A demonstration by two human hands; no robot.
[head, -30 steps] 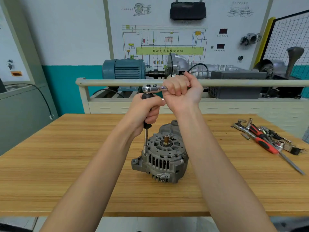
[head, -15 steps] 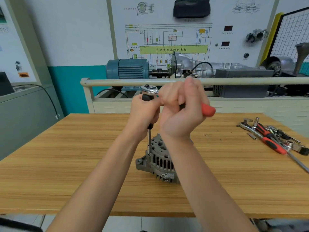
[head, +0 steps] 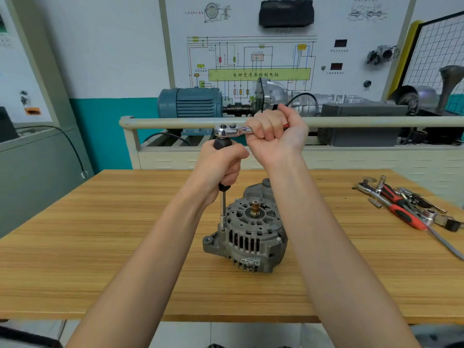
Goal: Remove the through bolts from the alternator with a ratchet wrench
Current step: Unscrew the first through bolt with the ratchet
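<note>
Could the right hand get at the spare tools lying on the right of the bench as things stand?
Probably yes, once freed: the right hand grips the ratchet wrench, but bare wooden bench lies between it and the spare tools, nothing blocking.

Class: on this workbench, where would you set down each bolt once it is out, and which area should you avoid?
Bare wood lies left of the alternator to the table edge, and between alternator and near edge. Avoid the far right, crowded with loose tools.
</note>
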